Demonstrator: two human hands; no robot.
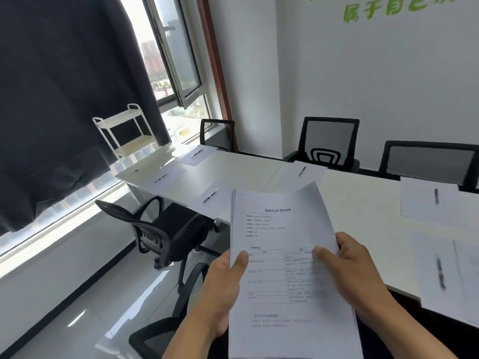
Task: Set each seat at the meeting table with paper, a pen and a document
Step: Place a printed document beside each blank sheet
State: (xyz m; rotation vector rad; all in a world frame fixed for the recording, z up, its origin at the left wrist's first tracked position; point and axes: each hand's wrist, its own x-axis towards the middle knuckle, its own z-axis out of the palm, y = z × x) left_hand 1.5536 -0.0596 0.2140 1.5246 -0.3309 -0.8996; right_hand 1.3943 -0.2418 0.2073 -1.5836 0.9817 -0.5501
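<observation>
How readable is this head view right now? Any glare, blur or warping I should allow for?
Head view: the window is blown out, with glare washing the far end of the table; the near-right pen and paper are smeared by blur; the document stack in the left hand and right hand shows a legible heading but soft body text; wide-angle distortion bends the window frame and tilts the walls.

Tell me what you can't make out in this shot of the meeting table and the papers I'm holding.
- Head view: how many sheets are in the document stack; only edges fan at its top left.
- Its body text: too small and blurred.
- The table on the right: cut off by the frame edge, so seats there can't be counted.
- The nearest pen: motion-blurred.
- Left hand and right hand: fingers hidden behind the stack.
</observation>
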